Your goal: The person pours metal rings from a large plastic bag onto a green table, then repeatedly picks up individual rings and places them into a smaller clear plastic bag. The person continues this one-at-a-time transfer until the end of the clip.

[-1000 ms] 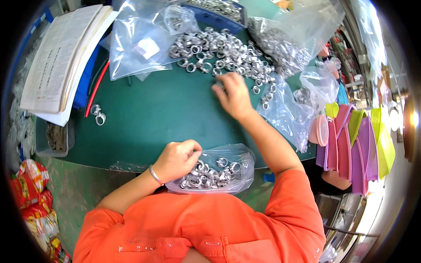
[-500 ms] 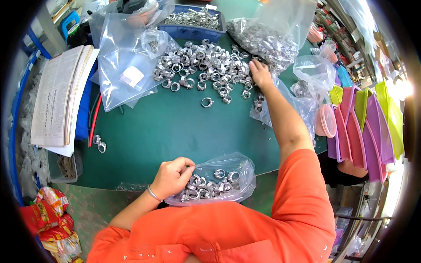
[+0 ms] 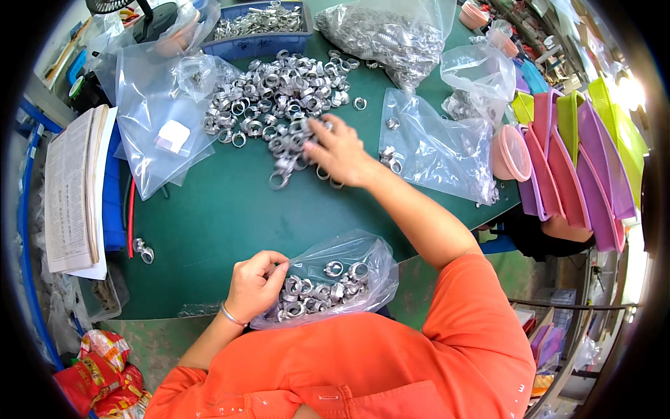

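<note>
My left hand [image 3: 255, 285] pinches the rim of a clear plastic bag [image 3: 380, 262] at the table's near edge. Inside the bag lie several silver ring-shaped hose clamps [image 3: 321, 297]. Over the front right of the large heap of the same hose clamps [image 3: 279, 87], my right hand [image 3: 338, 151] spreads its fingers against some loose clamps [image 3: 283, 148]. Those clamps, and the fingertips, are smeared by motion. A few clamps show partly beneath the palm.
Behind the heap stands a blue bin [image 3: 262, 45] of small metal parts, beside a big filled clear bag [image 3: 391, 42]. Flat plastic bags [image 3: 436, 150] lie right and left. Newspapers [image 3: 73, 188] flank the left edge; colourful plastic trays [image 3: 579, 160] stand at right.
My right hand has moved from the heap's right end toward me and left, pushing clamps along. My left hand keeps its hold on the bag. The whole view has shifted somewhat.
</note>
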The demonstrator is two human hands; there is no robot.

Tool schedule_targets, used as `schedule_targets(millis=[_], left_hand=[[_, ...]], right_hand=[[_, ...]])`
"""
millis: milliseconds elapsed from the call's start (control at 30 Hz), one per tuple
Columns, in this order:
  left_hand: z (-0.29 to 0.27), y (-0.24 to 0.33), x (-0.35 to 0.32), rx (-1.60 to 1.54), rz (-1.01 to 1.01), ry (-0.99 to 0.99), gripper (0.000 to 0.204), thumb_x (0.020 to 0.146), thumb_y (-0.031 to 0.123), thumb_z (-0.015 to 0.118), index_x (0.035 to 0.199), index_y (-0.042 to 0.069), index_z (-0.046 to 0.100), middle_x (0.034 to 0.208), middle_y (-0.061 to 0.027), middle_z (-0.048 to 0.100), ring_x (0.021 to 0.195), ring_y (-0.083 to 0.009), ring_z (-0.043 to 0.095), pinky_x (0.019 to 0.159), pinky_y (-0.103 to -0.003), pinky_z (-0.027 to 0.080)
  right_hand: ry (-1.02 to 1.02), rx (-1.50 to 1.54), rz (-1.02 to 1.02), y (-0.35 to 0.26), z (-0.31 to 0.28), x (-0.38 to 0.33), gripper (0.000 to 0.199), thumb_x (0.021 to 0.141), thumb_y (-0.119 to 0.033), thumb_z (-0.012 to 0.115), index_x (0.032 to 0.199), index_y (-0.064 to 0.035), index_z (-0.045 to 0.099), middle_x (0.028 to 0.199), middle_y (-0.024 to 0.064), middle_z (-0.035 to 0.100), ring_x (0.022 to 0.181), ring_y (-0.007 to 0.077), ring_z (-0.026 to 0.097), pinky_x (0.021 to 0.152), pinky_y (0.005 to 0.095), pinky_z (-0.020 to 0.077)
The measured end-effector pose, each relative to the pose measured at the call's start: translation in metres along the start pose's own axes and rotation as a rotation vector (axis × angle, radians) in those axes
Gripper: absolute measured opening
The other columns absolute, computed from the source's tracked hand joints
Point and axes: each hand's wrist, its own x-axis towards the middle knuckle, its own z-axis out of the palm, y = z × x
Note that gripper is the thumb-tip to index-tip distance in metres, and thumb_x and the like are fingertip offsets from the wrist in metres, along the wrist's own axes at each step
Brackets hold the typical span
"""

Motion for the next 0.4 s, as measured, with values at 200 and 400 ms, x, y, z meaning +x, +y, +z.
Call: schedule_targets(millis=[200,400], left_hand=[[0.001,-0.001,-0.003,-0.025,-0.01,0.014,0.006,0.083,0.005,0.067,0.085,0.0,0.065,0.054,-0.0074,0.056,0.043,-0.0103,0.049,0.044,-0.026,0.038],[-0.001,0.002,-0.002,-0.024,-0.015,-0.024,0.006,0.083,0.005,0.067,0.087,0.0,0.066,0.055,-0.0073,0.056,0.044,-0.0111,0.05,0.045,-0.026,0.039]], right_hand=[[0.557,-0.211,-0.105,0.035,-0.034,0.003,0.037,0.089,-0.026,0.061,0.121,-0.0083,0.06,0.13,0.0204,0.054,0.12,0.0358,0.052,0.099,0.0472,0.0402],[0.169,0.262,0.024,0.106,-0.014,-0.018,0.052,0.088,-0.034,0.063,0.133,-0.0111,0.054,0.144,0.0173,0.043,0.136,0.0356,0.034,0.11,0.0572,0.0233]])
